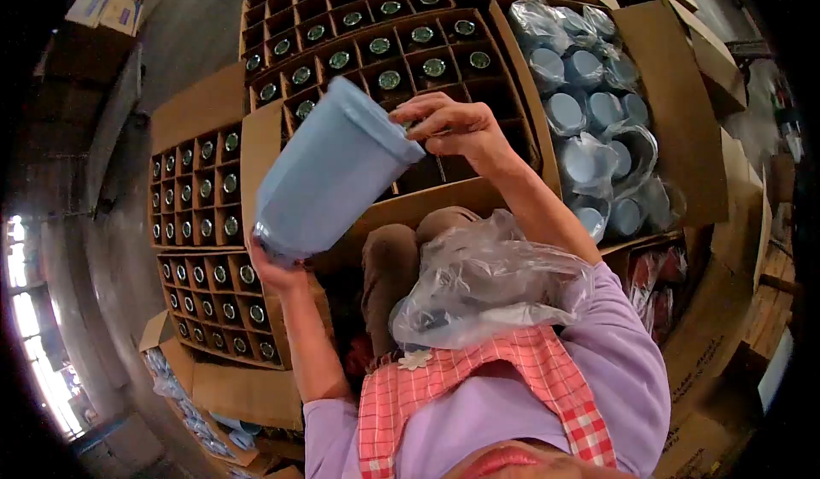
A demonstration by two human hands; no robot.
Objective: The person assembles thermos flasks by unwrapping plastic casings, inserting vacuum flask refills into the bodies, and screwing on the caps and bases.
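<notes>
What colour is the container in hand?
The container is light blue; it shows best in the head view.

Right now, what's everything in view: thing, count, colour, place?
container: one, light blue, centre
divider boxes: at least four, brown, ahead and left
glass tops: many, clear-greenish, in those
open boxes: several, brown, right, lower left
bagged items: many, light blue, inside those
red items: several, red, right
bag: at least one, clear, over lap
apron: one, red-white check, on torso
shirt: one, lilac, under apron
trousers: one pair, brown, centre
left hand: one, bare, at container's base
right hand: one, bare, at container's rim
</notes>
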